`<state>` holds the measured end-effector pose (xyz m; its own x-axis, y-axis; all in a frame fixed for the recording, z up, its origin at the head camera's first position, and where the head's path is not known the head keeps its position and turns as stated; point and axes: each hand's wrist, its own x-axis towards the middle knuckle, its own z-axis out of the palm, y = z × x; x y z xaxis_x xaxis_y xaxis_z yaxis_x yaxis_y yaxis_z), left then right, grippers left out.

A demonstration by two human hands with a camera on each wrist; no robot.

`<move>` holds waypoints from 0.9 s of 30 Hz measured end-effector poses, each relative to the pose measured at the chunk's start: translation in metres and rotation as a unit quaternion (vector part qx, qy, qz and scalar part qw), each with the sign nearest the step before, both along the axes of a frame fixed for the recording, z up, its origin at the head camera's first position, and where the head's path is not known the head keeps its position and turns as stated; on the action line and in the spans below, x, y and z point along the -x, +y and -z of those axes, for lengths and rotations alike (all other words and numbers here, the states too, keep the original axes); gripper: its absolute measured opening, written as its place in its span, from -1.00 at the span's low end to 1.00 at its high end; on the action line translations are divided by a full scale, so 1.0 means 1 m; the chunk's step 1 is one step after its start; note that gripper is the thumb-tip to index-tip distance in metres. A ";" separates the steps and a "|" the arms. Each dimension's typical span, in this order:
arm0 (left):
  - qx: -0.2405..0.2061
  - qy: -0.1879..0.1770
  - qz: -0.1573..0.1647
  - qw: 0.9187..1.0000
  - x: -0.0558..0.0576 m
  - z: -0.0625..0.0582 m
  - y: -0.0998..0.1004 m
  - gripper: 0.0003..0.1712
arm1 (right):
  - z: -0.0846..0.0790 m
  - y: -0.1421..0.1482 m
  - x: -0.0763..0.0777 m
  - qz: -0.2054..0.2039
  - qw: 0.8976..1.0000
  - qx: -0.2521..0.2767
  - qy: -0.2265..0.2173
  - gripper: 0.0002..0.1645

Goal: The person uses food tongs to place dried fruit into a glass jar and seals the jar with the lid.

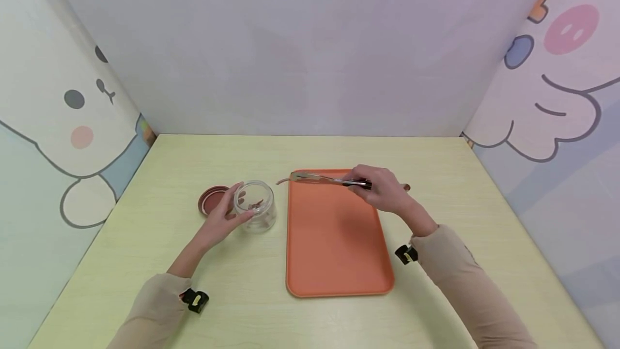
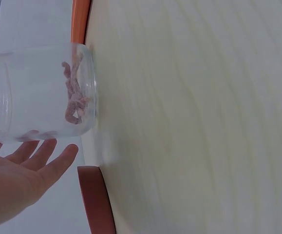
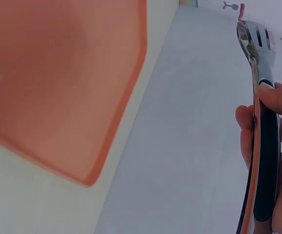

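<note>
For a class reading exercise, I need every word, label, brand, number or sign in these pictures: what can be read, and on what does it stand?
There is no readable text in any view.
Yellow marks on the small black wrist devices: too small to read.
Clear cylindrical jar, orange rectangular tray, dark-handled metal tongs: no lettering visible.
Pale cartoon-printed side walls: drawings only.

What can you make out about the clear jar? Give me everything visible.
The clear jar is a see-through cylinder, glass by its look, with a rounded bottom edge and a ringed neck. It stands upright on the table, mouth uncovered. Brownish-pink twisted pieces lie at its bottom; otherwise it looks empty. The left hand holds it around its left side. It stands between the reddish-brown lid and the orange tray, apart from the tray.
</note>
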<state>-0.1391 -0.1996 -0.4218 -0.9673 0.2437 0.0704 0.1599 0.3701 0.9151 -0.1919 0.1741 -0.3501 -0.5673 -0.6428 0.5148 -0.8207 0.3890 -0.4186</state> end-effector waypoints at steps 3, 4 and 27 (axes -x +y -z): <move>-0.001 -0.003 0.000 1.000 0.000 -0.001 0.000 -0.17 | 0.001 -0.009 -0.002 -0.005 1.000 0.001 -0.006 -0.77; 0.000 -0.005 0.000 1.000 0.000 -0.002 0.001 -0.18 | 0.002 -0.013 -0.003 -0.006 1.000 0.000 -0.007 -0.77; 0.005 0.002 0.001 1.000 0.001 0.001 0.000 -0.17 | 0.020 -0.064 -0.010 0.003 1.000 -0.023 0.018 -0.75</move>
